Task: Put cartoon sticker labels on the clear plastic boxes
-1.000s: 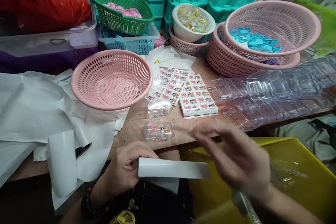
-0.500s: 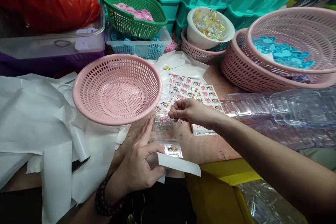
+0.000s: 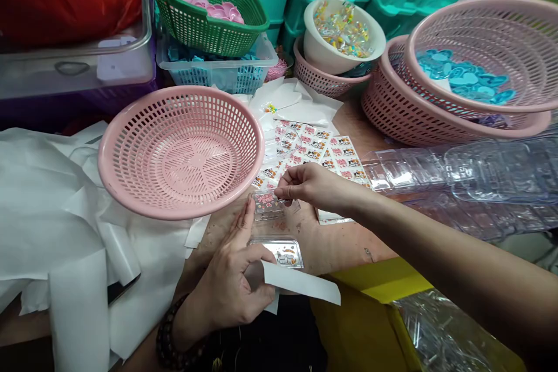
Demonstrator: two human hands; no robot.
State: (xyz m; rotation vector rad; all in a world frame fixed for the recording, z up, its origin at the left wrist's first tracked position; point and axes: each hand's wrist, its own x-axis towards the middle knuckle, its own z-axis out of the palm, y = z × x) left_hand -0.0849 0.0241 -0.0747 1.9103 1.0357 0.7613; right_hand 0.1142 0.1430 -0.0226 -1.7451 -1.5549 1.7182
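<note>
My left hand [image 3: 238,270] has a curled strip of white backing paper [image 3: 307,283] between thumb and forefinger. Its other fingers stretch forward, tips at the left edge of a small clear plastic case [image 3: 261,216]. My right hand [image 3: 300,183] is closed in a pinch over that case's right part, at the end of a sticker [image 3: 265,202] with pink lettering; the fingers partly cover the print. Nearer me lies a second clear case [image 3: 288,253] with a cat picture, partly behind my left hand. Sheets of cat stickers [image 3: 344,154] lie just beyond my right hand.
A pink basket [image 3: 181,212] stands left of the cases, beside crumpled white paper [image 3: 39,197]. Clear plastic trays [image 3: 479,168] lie at right, below stacked pink baskets [image 3: 392,99]. A green basket [image 3: 196,35] and a white bowl [image 3: 314,40] stand at the back.
My right hand has lowered slightly over the case, and the sticker's pink lettering now shows clearly there. My left hand still holds the paper strip. The view has shifted a little.
</note>
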